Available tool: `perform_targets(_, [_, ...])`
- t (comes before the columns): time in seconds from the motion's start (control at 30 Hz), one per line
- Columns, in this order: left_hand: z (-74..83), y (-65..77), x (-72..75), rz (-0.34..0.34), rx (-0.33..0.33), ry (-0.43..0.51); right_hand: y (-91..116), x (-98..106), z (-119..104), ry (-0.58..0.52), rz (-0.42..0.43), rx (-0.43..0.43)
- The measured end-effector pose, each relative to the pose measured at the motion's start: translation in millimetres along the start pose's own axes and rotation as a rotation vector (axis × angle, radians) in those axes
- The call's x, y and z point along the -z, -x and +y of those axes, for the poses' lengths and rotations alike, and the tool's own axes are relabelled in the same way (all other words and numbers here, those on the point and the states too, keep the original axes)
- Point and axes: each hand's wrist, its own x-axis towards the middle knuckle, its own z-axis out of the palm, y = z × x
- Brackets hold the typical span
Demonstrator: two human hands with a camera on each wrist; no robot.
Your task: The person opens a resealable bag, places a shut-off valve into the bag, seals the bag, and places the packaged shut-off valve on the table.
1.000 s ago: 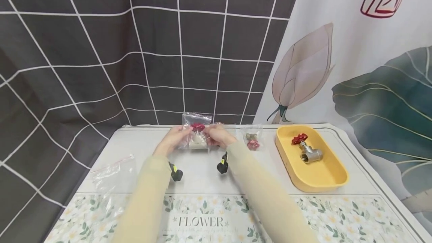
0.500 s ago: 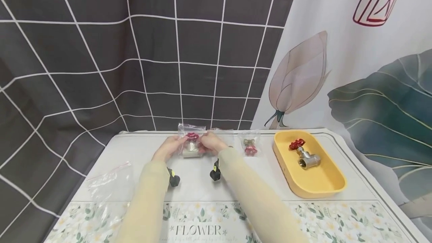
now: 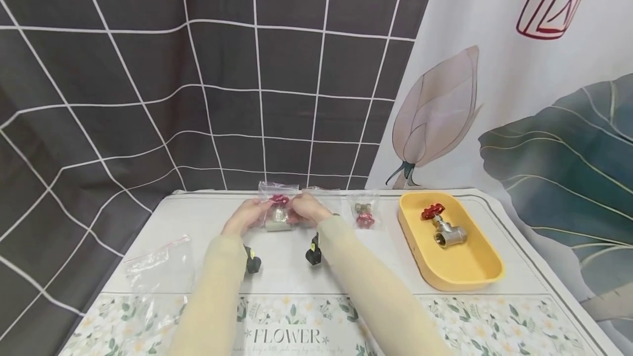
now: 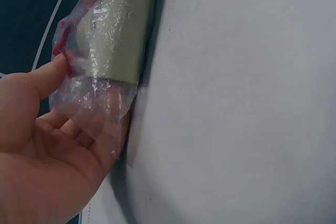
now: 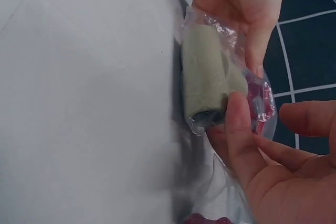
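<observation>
Dark grid-patterned cloth point(image 3: 296, 87) hangs just behind the far edge of a white table point(image 3: 282, 262). Fingers and thumb of the left hand point(image 3: 247, 216) pinch one side of a bagged valve point(image 3: 279, 217), the thumb by its red handwheel; the right hand point(image 3: 309, 209) grips the other side, fingers curled against the valve's pale body. This valve sits close to the far edge, handwheel up, body low; whether it touches the table, I cannot tell.

On the near side, white surface stretches between the forearms down to a floral band point(image 3: 287, 309) printed with "FLOWER", giving room towards the person; behind, the cloth crowds the bag's top. Black wrist devices point(image 3: 252, 262) jut inward under both wrists.

Just beyond the right hand lies a clear bag point(image 3: 327, 198), its contents mostly hidden. Next comes another bagged valve point(image 3: 365, 216), between that hand and a yellow tray point(image 3: 465, 268), whose raised wall bounds the right side. A metal valve point(image 3: 449, 234) lies inside it. Beside the left sleeve point(image 3: 210, 290), a loose plastic bag point(image 3: 163, 268) lies across white surface and floral band.
</observation>
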Motion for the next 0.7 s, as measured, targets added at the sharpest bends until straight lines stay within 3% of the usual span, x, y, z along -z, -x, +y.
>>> perform_targets(0.23, [0.8,2.5,1.5,0.051,-0.027,-0.056,14,1,-7,0.187,0.103,0.130])
perform_targets(0.4, [1.9,10.3,10.0,0.017,-0.049,-0.121,22,3,-14,0.185,0.079,0.166])
perform_targets(0.57, [11.9,30.4,26.5,0.007,-0.123,-0.341,28,2,-19,0.168,-0.010,0.183])
perform_targets(0.7, [18.8,46.8,41.2,-0.033,-0.181,-0.485,34,-3,-21,0.217,-0.040,0.207])
